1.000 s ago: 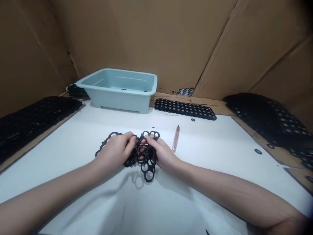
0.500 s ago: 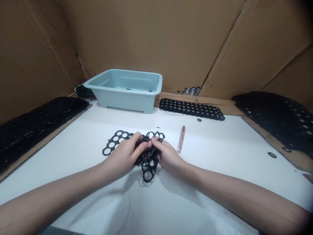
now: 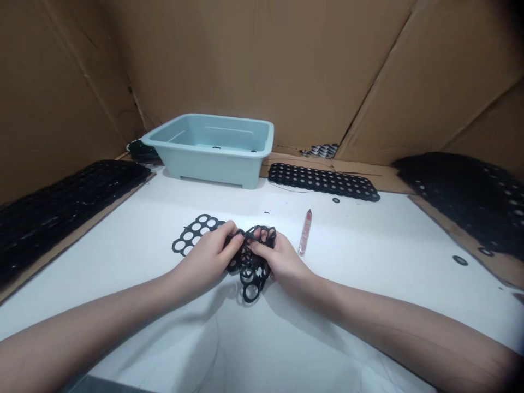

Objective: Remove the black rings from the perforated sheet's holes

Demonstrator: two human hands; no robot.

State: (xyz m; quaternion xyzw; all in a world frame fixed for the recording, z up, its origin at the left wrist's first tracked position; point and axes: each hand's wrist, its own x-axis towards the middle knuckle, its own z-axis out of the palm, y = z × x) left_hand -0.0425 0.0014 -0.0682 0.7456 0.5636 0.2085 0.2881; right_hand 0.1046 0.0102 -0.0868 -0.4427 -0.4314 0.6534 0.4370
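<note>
A black rubber sheet of joined rings (image 3: 250, 262) lies crumpled on the white table (image 3: 368, 256) between my hands. My left hand (image 3: 207, 259) pinches its left side with closed fingers. My right hand (image 3: 278, 259) grips its right side, fingers curled into the rings. A flat part of the ring sheet (image 3: 194, 233) spreads out on the table to the left of my left hand. A few rings hang loose below my hands.
A pale blue plastic tub (image 3: 213, 147) stands at the back. A pink pen-like tool (image 3: 305, 239) lies right of my right hand. Black ring sheets lie at the back (image 3: 323, 181), far left (image 3: 61, 202) and far right (image 3: 470, 191). Loose rings (image 3: 459, 260) dot the right. Cardboard walls surround the table.
My hands have bunched the ring sheet tighter together. The flat part to the left has come out from under my left hand. The view shifted slightly.
</note>
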